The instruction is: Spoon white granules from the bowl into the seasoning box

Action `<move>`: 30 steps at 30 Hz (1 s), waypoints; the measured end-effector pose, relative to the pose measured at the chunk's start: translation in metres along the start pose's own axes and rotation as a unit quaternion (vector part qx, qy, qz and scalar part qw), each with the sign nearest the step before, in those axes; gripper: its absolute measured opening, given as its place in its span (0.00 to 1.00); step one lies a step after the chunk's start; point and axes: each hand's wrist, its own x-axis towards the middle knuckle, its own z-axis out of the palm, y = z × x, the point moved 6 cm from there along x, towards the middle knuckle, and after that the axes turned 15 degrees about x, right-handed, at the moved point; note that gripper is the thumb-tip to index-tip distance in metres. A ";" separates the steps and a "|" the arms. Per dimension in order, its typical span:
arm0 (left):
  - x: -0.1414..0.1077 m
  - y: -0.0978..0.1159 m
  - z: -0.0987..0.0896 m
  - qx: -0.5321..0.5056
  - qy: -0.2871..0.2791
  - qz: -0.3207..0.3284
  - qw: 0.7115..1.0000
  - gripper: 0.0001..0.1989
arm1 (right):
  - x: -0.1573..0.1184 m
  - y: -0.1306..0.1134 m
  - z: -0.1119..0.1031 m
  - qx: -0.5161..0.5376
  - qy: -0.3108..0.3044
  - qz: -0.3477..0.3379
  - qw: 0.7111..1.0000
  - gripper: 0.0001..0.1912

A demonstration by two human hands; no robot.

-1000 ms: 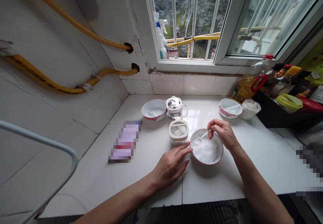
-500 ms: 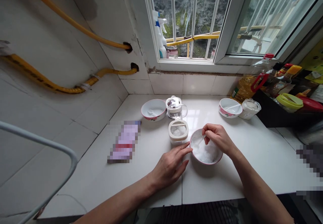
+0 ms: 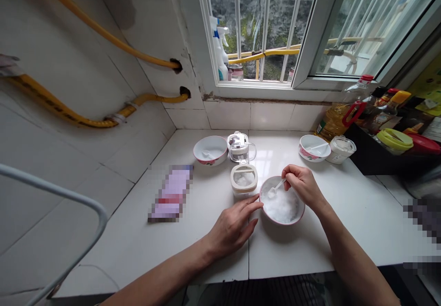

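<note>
No wording can be read. The labels on the cooking-oil bottle [image 3: 336, 121] and sauce bottle [image 3: 377, 120] are too small, the yellow printed sheet [image 3: 426, 90] is too distant, and the packet [image 3: 170, 193] on the desk [image 3: 131, 255] is pixelated.

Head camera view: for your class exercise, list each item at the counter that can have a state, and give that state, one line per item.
Right hand, pinching a spoon
Spoon, tip resting on the white granules
Left hand, fingertips against the front bowl
Front bowl, holding white granules
Back-left bowl, spoon inside
Back-right bowl, spoon inside
Oil bottle, capped
</note>
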 end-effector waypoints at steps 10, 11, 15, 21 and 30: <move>0.000 0.000 0.001 -0.002 -0.004 -0.003 1.000 0.19 | -0.003 -0.010 0.012 -0.060 -0.035 -0.080 0.994 0.10; 0.000 0.000 0.001 -0.002 -0.004 -0.002 1.000 0.19 | -0.002 -0.010 0.011 -0.046 -0.030 -0.075 0.996 0.09; -0.001 -0.001 0.002 -0.005 -0.003 -0.002 1.000 0.19 | -0.001 -0.006 0.000 0.021 0.019 -0.041 0.999 0.09; -0.001 -0.001 0.002 -0.008 -0.002 -0.001 1.000 0.19 | 0.001 0.003 -0.005 0.099 0.046 0.018 0.994 0.07; -0.001 -0.001 0.002 -0.003 0.000 -0.001 1.000 0.19 | 0.004 -0.001 -0.008 0.226 0.053 -0.005 0.973 0.06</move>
